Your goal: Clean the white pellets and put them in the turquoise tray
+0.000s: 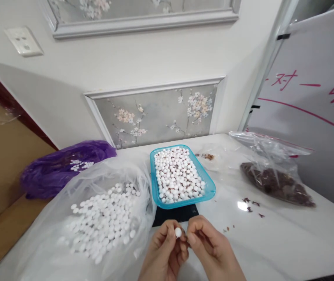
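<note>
Left hand [165,249] pinches a white ball [178,232], right hand [210,246] fingertips touching it; beyond, a turquoise tray [210,190] full of white balls.

Past the left hand [165,249], the tray [210,187] is glossy turquoise plastic holding matt white balls [178,175]. The table [286,238] right of the hands is smooth, shiny white. The bag [52,210] left is thin, crinkled clear plastic.

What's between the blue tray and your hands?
Head view: a black slab sticking out from under the tray, toward the left hand and right hand.
</note>
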A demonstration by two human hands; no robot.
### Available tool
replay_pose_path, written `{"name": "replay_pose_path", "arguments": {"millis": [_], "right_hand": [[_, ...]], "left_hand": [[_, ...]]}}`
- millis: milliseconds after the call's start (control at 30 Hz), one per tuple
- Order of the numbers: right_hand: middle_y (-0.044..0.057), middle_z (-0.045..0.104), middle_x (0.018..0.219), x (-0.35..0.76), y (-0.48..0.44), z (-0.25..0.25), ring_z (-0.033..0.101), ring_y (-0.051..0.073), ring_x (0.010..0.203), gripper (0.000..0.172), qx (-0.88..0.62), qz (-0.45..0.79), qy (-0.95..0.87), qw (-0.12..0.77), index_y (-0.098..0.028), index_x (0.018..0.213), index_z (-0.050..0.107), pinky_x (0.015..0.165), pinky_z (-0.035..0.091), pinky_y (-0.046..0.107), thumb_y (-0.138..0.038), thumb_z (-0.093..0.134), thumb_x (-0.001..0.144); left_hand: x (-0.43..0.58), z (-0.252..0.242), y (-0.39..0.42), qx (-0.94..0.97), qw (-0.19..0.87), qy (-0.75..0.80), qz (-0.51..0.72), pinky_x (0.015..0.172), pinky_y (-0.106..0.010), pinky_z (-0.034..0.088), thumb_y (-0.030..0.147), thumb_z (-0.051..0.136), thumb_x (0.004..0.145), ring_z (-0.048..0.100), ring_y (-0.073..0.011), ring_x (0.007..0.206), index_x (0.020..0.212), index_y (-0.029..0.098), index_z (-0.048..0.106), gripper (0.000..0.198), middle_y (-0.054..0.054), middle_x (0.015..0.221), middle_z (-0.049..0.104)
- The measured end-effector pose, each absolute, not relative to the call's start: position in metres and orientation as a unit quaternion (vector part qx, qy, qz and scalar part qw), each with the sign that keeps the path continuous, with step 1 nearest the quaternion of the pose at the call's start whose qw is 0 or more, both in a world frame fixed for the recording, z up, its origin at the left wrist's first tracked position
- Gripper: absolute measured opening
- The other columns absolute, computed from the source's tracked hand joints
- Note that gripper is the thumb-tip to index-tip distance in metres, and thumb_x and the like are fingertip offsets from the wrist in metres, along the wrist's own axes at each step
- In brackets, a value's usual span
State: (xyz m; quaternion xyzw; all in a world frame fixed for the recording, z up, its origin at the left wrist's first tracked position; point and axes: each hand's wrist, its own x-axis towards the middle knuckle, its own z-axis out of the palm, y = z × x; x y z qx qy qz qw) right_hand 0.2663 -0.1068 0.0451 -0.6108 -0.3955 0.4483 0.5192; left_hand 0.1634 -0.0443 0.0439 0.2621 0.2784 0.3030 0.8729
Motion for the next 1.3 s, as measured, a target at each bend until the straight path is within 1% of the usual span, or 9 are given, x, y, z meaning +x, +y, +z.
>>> {"name": "replay_pose_path", "arguments": {"millis": [100,267,367,567,767,933,1067,1133,1300], "right_hand": [[0.005,0.048,0.087,0.269,-0.106,0.036,0.043,-0.015,0.074,0.065,-0.611,0.432,-0.425,0.509,0.0,0.084,0.041,0.071,0.042,-0.007,-0.064,0.028,0.08],[0.006,0.047,0.087,0.272,-0.104,0.027,0.043,-0.015,0.076,0.064,-0.629,0.39,-0.474,0.477,0.0,0.085,0.043,0.072,0.041,-0.008,-0.06,0.022,0.083],[0.006,0.046,0.085,0.27,-0.104,0.026,0.042,-0.015,0.077,0.064,-0.639,0.369,-0.48,0.475,0.0,0.083,0.045,0.073,0.039,-0.009,-0.06,0.023,0.083],[0.004,0.045,0.08,0.255,-0.108,0.042,0.038,-0.015,0.076,0.064,-0.665,0.374,-0.359,0.538,-0.001,0.078,0.047,0.073,0.035,-0.008,-0.063,0.032,0.079],[0.005,0.046,0.077,0.251,-0.108,0.041,0.037,-0.015,0.075,0.061,-0.663,0.348,-0.34,0.569,-0.001,0.073,0.047,0.072,0.034,-0.008,-0.059,0.035,0.08],[0.004,0.045,0.075,0.256,-0.106,0.031,0.038,-0.015,0.071,0.064,-0.646,0.341,-0.431,0.53,0.0,0.073,0.047,0.068,0.034,-0.008,-0.061,0.031,0.08],[0.003,0.046,0.077,0.253,-0.107,0.036,0.039,-0.016,0.073,0.066,-0.675,0.358,-0.355,0.539,-0.001,0.077,0.047,0.071,0.033,-0.008,-0.064,0.031,0.079],[0.003,0.045,0.077,0.254,-0.107,0.036,0.038,-0.016,0.072,0.066,-0.679,0.361,-0.357,0.53,-0.001,0.077,0.047,0.07,0.033,-0.009,-0.064,0.031,0.079],[0.005,0.046,0.08,0.264,-0.103,0.022,0.041,-0.016,0.074,0.066,-0.663,0.363,-0.46,0.466,0.0,0.081,0.046,0.07,0.036,-0.011,-0.062,0.025,0.081]], "left_hand": [[0.164,0.044,-0.044,0.292,0.86,0.279,0.31,0.056,-0.014,0.038,0.038,0.071,0.073,0.044,-0.0026,0.053,0.071,0.011,0.052,0.033,0.0,0.064,0.049],[0.164,0.043,-0.045,0.318,0.845,0.285,0.323,0.056,-0.016,0.036,0.04,0.071,0.073,0.043,-0.0045,0.055,0.071,0.011,0.055,0.032,0.0,0.061,0.048],[0.164,0.043,-0.046,0.329,0.836,0.294,0.327,0.057,-0.016,0.036,0.041,0.07,0.073,0.043,-0.0052,0.055,0.072,0.012,0.056,0.033,0.0,0.061,0.048],[0.164,0.046,-0.049,0.357,0.808,0.314,0.349,0.06,-0.017,0.037,0.041,0.071,0.072,0.042,-0.0062,0.058,0.069,0.012,0.057,0.033,0.0,0.061,0.047],[0.163,0.045,-0.052,0.388,0.782,0.321,0.366,0.062,-0.018,0.039,0.041,0.071,0.071,0.045,-0.0076,0.061,0.069,0.012,0.058,0.031,-0.001,0.063,0.051],[0.16,0.044,-0.051,0.408,0.777,0.323,0.356,0.065,-0.019,0.041,0.039,0.07,0.073,0.047,-0.0082,0.063,0.071,0.013,0.059,0.028,-0.001,0.066,0.053],[0.16,0.042,-0.052,0.434,0.766,0.316,0.354,0.066,-0.02,0.041,0.038,0.068,0.075,0.048,-0.0086,0.064,0.072,0.013,0.06,0.026,-0.001,0.068,0.053],[0.16,0.04,-0.053,0.433,0.753,0.325,0.373,0.066,-0.02,0.041,0.037,0.068,0.075,0.048,-0.0085,0.064,0.072,0.013,0.06,0.025,-0.001,0.068,0.052],[0.16,0.035,-0.053,0.447,0.735,0.334,0.385,0.067,-0.02,0.043,0.038,0.068,0.075,0.049,-0.0094,0.065,0.072,0.014,0.062,0.025,-0.001,0.067,0.053]]}}
